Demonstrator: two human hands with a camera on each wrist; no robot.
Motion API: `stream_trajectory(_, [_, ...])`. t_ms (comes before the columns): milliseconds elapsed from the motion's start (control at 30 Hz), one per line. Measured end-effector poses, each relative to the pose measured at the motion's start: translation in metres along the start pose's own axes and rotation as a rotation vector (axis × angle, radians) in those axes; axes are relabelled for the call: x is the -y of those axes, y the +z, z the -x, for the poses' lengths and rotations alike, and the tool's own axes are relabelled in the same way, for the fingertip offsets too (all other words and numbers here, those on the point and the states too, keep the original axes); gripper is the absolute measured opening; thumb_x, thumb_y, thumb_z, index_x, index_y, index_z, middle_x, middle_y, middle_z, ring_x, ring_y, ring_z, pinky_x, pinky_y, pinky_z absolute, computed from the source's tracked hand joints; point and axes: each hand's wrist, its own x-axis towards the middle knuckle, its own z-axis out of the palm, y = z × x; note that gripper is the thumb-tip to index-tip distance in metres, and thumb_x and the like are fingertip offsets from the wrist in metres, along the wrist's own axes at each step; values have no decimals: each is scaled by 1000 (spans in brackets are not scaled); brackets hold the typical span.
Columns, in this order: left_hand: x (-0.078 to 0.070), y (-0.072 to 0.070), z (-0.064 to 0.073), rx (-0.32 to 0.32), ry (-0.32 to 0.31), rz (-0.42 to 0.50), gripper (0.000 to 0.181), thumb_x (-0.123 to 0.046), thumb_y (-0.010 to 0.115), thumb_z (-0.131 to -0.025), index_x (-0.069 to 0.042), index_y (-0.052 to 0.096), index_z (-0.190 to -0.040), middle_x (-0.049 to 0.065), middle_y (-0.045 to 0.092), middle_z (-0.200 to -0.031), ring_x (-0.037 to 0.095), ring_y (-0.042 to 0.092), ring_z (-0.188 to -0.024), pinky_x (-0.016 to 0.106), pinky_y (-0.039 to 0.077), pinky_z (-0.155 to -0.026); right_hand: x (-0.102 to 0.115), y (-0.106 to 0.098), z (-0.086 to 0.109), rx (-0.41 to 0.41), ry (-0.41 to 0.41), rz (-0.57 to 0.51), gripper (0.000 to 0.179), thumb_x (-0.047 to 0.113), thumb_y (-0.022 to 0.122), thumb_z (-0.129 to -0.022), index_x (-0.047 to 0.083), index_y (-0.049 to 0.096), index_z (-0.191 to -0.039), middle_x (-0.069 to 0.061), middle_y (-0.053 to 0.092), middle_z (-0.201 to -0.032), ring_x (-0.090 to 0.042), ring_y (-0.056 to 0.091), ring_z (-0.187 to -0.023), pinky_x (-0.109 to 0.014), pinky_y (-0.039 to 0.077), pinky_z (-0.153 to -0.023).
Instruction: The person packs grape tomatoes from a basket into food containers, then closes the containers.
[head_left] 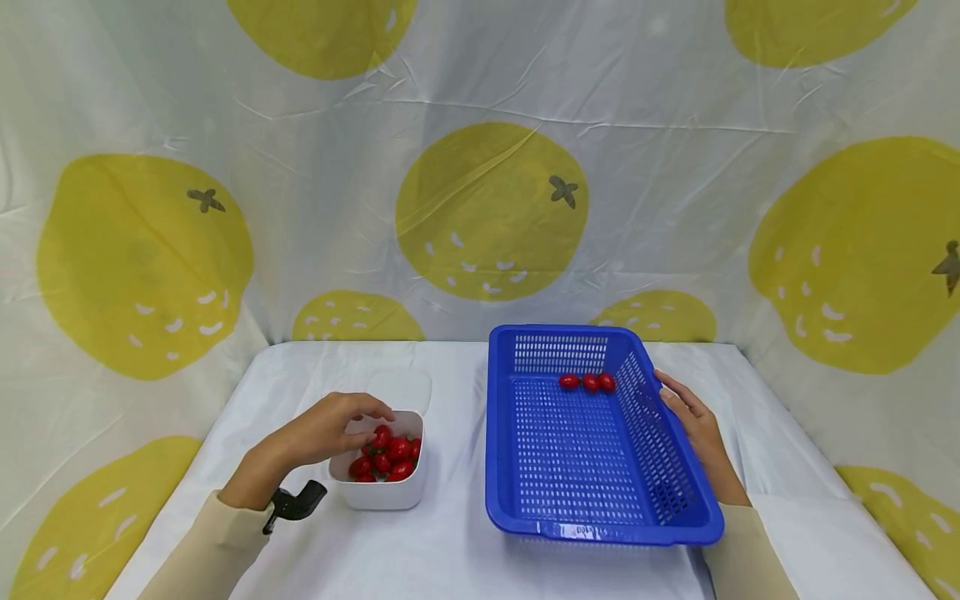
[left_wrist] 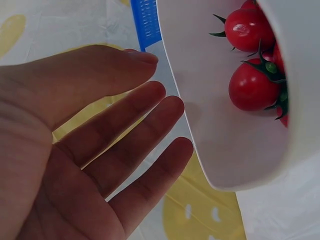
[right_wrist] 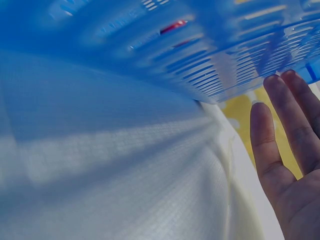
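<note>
My left hand [head_left: 330, 429] hovers at the left side of a small white square container [head_left: 382, 497], with thumb and fingers apart and holding nothing. Inside the container lie several small red tomatoes [head_left: 397, 450], and green stems show on the tomatoes [left_wrist: 255, 85] in the left wrist view. Against the right side of a blue slotted plastic basket [head_left: 525, 527] rests my right hand [head_left: 701, 433]. In the right wrist view its fingers [right_wrist: 286, 110] look fairly straight, with tips at the basket wall [right_wrist: 245, 70]. Three red tomatoes [head_left: 590, 382] lie in a row at the basket's far end.
Left and right things stand on a white cloth-covered table [head_left: 450, 550]. Behind the container lies a flat translucent lid-like piece [head_left: 401, 385]. A white curtain [head_left: 645, 200] with yellow fruit prints encloses the back and sides. A black strap-mounted piece [head_left: 296, 502] sits at the left wrist.
</note>
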Motion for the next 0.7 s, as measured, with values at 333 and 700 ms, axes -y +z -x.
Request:
stream_trajectory(333, [-9,-5,-12,-11,41,-44,30,1,65,-86,-7,68,-114,0,67,-113,26,63,-103,43,51,-89,3,0,0,1,7,37,47,23,48,-102,12,40,-148,10,67,-111,-9,67,-88,-26,57,-69])
stream_trajectory(700, [-31,-20,-44,14,120,-130,29,-4,68,-87,-9,67,-116,-1,66,-116,21,61,-111,39,49,-94,2,0,0,10,-2,13,47,21,47,-102,11,39,-148,9,67,-111,-10,68,-89,-27,57,-69])
